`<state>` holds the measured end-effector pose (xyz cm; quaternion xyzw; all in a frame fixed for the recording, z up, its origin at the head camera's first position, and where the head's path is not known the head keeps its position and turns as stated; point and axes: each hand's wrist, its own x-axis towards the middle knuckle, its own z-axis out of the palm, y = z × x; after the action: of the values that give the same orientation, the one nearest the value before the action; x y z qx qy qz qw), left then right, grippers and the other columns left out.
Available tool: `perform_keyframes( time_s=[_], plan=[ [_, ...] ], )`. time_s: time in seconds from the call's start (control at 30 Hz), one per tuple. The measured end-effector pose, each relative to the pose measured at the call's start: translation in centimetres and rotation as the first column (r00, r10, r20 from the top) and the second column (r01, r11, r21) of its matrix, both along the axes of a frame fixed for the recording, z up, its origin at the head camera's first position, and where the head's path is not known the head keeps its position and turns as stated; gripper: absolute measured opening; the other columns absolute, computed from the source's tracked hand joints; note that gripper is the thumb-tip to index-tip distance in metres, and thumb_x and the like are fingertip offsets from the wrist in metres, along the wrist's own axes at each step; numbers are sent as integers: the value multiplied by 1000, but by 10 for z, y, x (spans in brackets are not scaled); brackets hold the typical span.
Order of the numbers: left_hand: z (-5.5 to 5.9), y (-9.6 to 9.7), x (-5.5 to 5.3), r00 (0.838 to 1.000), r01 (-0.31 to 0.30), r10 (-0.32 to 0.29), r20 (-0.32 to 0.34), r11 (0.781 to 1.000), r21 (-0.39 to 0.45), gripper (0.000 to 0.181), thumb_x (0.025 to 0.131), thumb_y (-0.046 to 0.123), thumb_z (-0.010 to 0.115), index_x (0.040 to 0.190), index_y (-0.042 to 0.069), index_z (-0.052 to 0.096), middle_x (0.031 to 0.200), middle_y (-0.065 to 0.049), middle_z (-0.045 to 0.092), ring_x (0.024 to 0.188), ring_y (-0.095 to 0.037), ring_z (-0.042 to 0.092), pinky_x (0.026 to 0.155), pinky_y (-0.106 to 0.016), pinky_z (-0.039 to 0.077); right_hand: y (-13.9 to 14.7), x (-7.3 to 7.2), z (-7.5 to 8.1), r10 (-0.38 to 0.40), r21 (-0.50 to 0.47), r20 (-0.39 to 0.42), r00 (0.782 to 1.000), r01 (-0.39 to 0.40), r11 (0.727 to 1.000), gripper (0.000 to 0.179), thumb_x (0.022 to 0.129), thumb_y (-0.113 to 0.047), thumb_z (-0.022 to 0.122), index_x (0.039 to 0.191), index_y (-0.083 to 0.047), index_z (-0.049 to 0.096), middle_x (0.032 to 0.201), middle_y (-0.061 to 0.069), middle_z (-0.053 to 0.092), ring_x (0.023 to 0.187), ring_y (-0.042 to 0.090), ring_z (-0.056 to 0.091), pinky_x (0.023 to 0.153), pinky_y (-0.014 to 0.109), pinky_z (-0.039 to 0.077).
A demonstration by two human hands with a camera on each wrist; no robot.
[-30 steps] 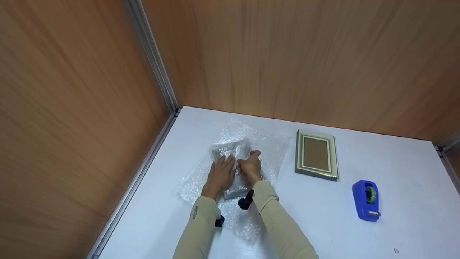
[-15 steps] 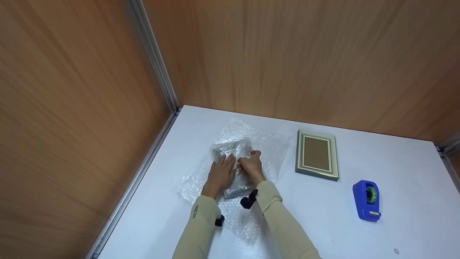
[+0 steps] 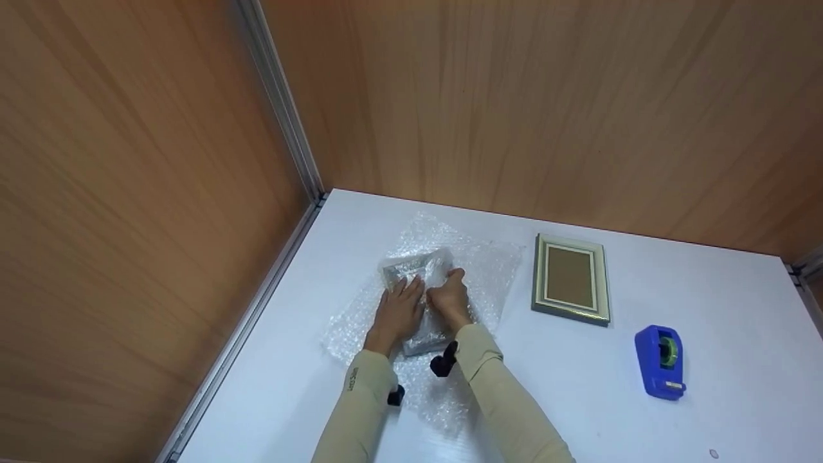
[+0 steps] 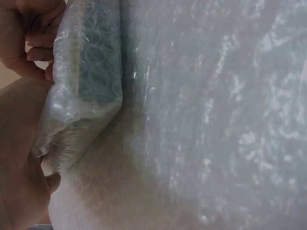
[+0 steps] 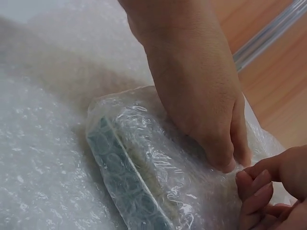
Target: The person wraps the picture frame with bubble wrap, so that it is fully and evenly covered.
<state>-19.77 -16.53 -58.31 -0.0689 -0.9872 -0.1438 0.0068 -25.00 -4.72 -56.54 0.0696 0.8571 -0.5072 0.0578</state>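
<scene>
A picture frame [image 5: 129, 182], wrapped in clear bubble wrap, lies on a spread sheet of bubble wrap [image 3: 485, 263]. My left hand [image 3: 397, 315] rests on top of the wrapped bundle with its fingers stretched forward. Against the bundle's right side, my right hand [image 3: 450, 299] has curled fingers and pinches the bubble wrap near the left fingertips. In the right wrist view the right hand [image 5: 273, 191] meets the left hand [image 5: 192, 91] at the fold. What lies between the right fingertips is mostly hidden.
A second, unwrapped picture frame [image 3: 570, 278] with a brown centre lies to the right. Farther right stands a blue tape dispenser [image 3: 660, 363] with a green roll. Wooden panels [image 3: 546, 116] border the white table [image 3: 726, 308] at the back and left.
The right hand shifts very slightly at the fold of the bubble wrap. The left hand keeps its place on the bundle. The head view moves a little.
</scene>
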Motion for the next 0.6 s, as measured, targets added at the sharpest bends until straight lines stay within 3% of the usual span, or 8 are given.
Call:
perform_keyframes(
  time_s=[0.27, 0.6],
  plan=[
    [1, 0, 1, 999, 11, -11, -43, 1000, 0, 46, 98, 26, 41, 140, 10, 39, 146, -4, 35, 135, -30, 28, 105, -57, 25, 3, 2, 6, 68, 23, 36, 997, -68, 997, 60, 69, -4, 62, 122, 2, 35, 107, 28, 57, 84, 32, 56, 69, 39, 49],
    [1, 0, 0, 1000, 3, -3, -23, 1000, 3, 47, 98, 29, 40, 142, 11, 37, 148, -2, 32, 136, -29, 25, 106, -56, 24, 4, 2, 5, 47, 38, 13, 999, -47, 998, 55, 70, -6, 65, 119, 1, 40, 105, 26, 59, 87, 33, 57, 74, 41, 49]
  ],
)
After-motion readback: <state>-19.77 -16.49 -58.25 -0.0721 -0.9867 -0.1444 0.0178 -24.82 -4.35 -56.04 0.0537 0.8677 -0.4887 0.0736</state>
